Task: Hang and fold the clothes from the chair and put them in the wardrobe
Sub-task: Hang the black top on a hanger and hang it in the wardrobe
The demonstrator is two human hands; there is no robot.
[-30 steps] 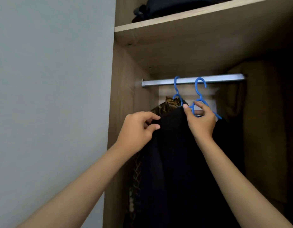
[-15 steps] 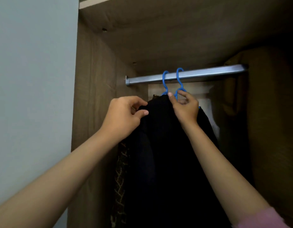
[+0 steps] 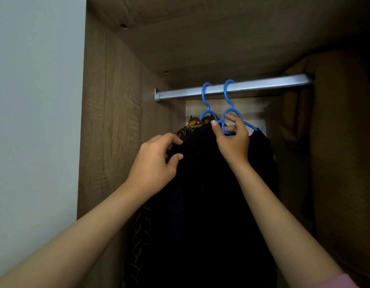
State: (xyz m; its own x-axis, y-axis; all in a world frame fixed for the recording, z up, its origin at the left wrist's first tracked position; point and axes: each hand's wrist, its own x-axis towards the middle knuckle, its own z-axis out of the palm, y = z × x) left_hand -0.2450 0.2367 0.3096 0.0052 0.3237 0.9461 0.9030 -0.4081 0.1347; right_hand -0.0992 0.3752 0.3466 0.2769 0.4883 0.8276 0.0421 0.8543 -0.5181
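Now both hands pinch: left hand (image 3: 153, 165) the downward-hanging black garment (image 3: 211, 204), right hand (image 3: 232, 140) its blue hanger (image 3: 230, 115).

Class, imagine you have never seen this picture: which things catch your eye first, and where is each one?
Two bright blue hangers hook over the silver rail near the top of the wardrobe. Below them a black garment fills the middle; the left hand pinches its shoulder and the right hand grips the right-hand hanger. A brown patterned garment peeks out behind it.

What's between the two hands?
In the head view, only the black garment lies between the left hand and right hand; both grip it or its hanger.
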